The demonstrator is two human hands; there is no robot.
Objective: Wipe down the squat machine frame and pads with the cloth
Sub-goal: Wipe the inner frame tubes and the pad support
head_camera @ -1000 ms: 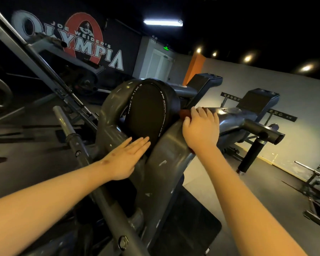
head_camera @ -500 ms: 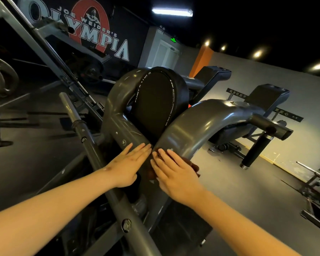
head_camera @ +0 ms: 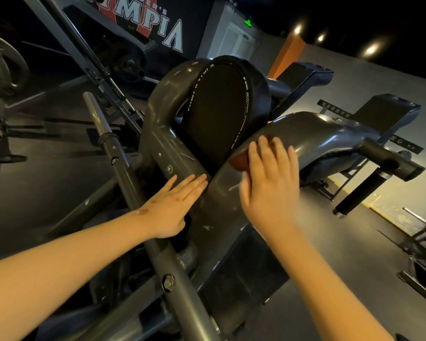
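Note:
The squat machine's grey curved frame arm (head_camera: 312, 129) arches across the middle of the head view, with a black round pad (head_camera: 217, 114) set between it and a second grey arm (head_camera: 162, 124). My right hand (head_camera: 268, 183) lies flat with straight fingers on a reddish-brown cloth (head_camera: 239, 161), pressing it to the right arm's curve; only the cloth's left edge shows. My left hand (head_camera: 175, 203) rests flat, fingers straight, on the left arm just below the pad.
A steel bar (head_camera: 118, 163) runs diagonally under my left forearm. A weight plate (head_camera: 0, 67) hangs at far left. A black handle grip (head_camera: 362, 190) sticks down at right, with other benches (head_camera: 384, 112) and grey floor beyond.
My right hand slid down the right frame arm from its top to beside the left hand, then moved back up the curve with the cloth. My left hand stayed flat near the pad's base.

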